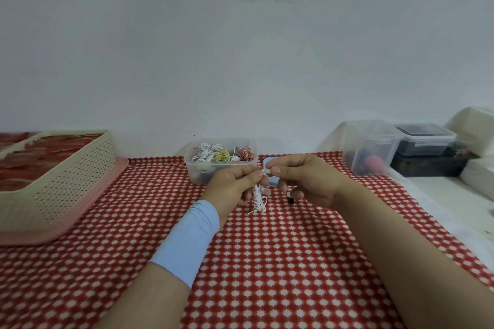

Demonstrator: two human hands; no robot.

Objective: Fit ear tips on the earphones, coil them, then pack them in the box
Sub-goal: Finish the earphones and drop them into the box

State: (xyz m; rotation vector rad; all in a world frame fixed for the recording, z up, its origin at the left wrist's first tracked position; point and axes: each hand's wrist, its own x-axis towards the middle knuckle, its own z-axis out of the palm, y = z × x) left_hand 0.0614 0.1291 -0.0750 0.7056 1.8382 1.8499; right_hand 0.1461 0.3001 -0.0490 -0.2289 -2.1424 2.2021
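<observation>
My left hand (235, 184) holds a white earphone set (258, 199) whose bundled cable and metal plug hang down just above the checked cloth. My right hand (307, 179) pinches a small white piece, an ear tip or earbud, at the top of that cable, fingertip to fingertip with my left hand. A small black ear tip (291, 200) lies on the cloth under my right hand. A light blue case (268, 165) sits behind my fingers, mostly hidden. Behind my hands, a clear plastic box (220, 165) holds several coiled earphones, white, yellow and red.
A cream perforated basket (53, 184) on a pink tray (107, 181) stands at the left. At the right are clear lidded containers (371, 147), a dark box (427, 165) and white foam blocks (475, 128). The red-and-white checked cloth (267, 262) covers the table.
</observation>
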